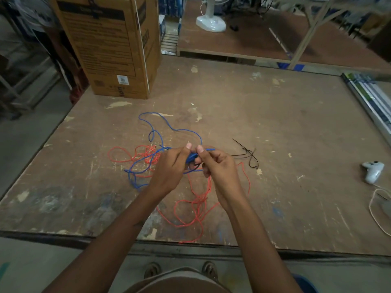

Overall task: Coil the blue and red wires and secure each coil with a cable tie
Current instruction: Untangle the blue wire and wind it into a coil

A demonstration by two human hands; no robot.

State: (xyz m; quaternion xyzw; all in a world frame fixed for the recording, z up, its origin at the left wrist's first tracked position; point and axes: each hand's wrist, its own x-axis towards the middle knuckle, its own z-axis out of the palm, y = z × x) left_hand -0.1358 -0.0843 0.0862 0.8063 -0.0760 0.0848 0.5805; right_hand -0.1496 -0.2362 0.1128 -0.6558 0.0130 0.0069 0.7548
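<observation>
A blue wire (169,125) lies in loose loops on the worn brown table (275,123), and its near end runs up into both hands. My left hand (171,168) and my right hand (218,166) meet above the table middle, both pinching a small blue bundle (191,156) between them. The red wire (196,206) sprawls tangled, one part left of the hands and one part below them reaching the front edge. Black cable ties (247,154) lie just right of my right hand.
A tall cardboard box (114,45) stands at the table's back left. A white game controller (372,169) with a pale cord lies at the right edge. Long packaged strips (372,100) lie along the far right. A fan base (210,23) sits on another table behind.
</observation>
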